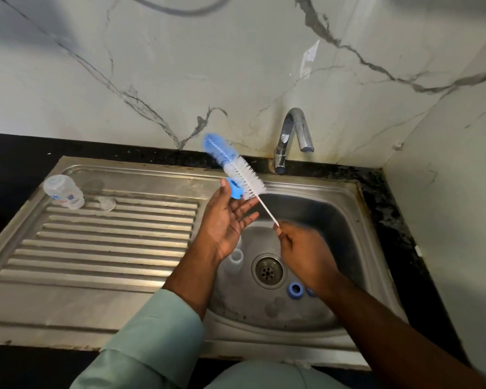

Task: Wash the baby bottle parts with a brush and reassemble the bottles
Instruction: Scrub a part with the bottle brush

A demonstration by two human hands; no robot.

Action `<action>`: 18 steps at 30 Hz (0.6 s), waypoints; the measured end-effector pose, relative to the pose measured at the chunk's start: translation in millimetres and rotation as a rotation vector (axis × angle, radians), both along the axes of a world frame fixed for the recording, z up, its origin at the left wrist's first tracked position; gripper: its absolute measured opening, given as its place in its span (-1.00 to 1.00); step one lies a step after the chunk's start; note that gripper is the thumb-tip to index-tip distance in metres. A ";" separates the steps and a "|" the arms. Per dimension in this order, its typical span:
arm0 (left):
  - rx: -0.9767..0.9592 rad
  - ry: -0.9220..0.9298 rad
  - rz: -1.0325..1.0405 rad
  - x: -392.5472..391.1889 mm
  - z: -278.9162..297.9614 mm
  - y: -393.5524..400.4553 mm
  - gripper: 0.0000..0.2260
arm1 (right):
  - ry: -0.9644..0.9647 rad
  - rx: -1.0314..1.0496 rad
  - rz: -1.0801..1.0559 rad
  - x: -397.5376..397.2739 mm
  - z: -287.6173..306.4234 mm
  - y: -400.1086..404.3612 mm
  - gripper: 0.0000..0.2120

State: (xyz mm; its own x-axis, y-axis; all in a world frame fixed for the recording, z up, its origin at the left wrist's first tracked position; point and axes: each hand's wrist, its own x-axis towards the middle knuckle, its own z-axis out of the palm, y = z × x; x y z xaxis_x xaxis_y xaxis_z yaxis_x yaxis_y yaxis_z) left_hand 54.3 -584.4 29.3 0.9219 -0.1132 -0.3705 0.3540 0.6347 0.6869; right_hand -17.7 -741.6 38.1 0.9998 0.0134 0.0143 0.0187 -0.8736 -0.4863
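Presently right hand [303, 256] pinches the blue-and-white bristle bottle brush [233, 164] by its stem; left hand [225, 220], fingers spread, cradles a blue plastic ring [234, 188] above the steel sink [334, 209].

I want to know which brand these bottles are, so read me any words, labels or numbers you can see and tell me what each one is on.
Nothing here can be read.
Bottle on the drainboard: small blue and red printed marks, too blurred to read.
White sticker on the wall: no legible text.
Brush, blue ring in the sink, tap: no markings visible.
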 end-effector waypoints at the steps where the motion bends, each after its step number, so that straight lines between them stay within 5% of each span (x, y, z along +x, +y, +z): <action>1: -0.015 -0.006 0.042 -0.3 1.6 -0.3 -0.61 | -0.008 -0.030 0.031 -1.7 -0.3 0.4 -0.79; 11: -0.039 0.037 0.203 -0.7 4.9 -5.2 -0.81 | 0.022 -0.141 0.102 -6.5 -6.5 1.4 -0.78; 18: -0.059 0.140 0.252 -3.2 -7.5 -4.8 -0.76 | 0.030 -0.139 0.057 -10.3 -9.1 3.7 -0.83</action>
State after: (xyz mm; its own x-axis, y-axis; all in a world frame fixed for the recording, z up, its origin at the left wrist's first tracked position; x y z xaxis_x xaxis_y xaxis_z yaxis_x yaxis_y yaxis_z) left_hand 51.1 -589.2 21.7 0.8643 0.0875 -0.4953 0.2688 0.7520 0.6019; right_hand -28.0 -737.8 29.0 0.9973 0.0699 -0.0212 0.0575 -0.9303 -0.3623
